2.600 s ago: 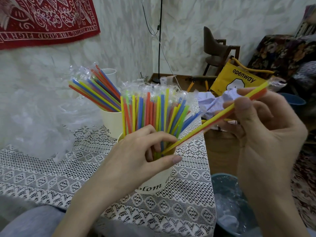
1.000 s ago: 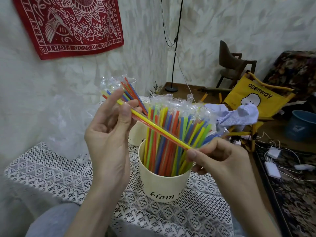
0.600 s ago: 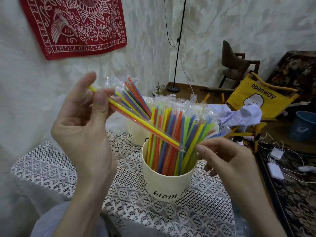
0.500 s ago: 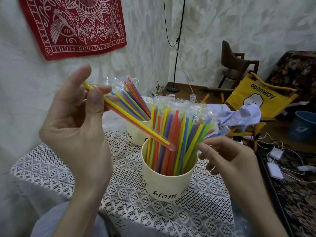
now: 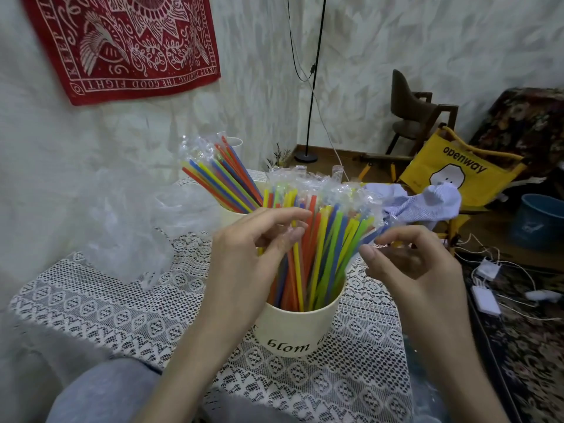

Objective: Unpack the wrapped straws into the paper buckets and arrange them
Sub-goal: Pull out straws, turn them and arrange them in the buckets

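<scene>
A cream paper bucket [image 5: 299, 334] marked "blom" stands on the lace tablecloth [image 5: 106, 306], full of wrapped straws [image 5: 323, 239] in several colours. My left hand [image 5: 247, 254] is at the bundle's left side and pinches a yellow straw [image 5: 297, 270] between thumb and forefinger; the straw's lower end is inside the bucket. My right hand [image 5: 418, 264] hovers at the bundle's right side with loosely curled fingers, its fingertips by a blue straw, holding nothing. Behind stands a second bucket [image 5: 229, 216] with wrapped straws [image 5: 222, 178] leaning left.
A crumpled clear plastic bag [image 5: 122, 227] lies on the table's left by the wall. Off the table's right edge are a striped blue cloth [image 5: 427, 203], a yellow folding chair [image 5: 457, 175], a blue bin [image 5: 540, 221], and chargers with cables [image 5: 485, 297] on the floor.
My left hand swung the yellow and orange straws down from a slant and stood them in the near bucket. My right hand let go of their lower end and rose beside the bundle.
</scene>
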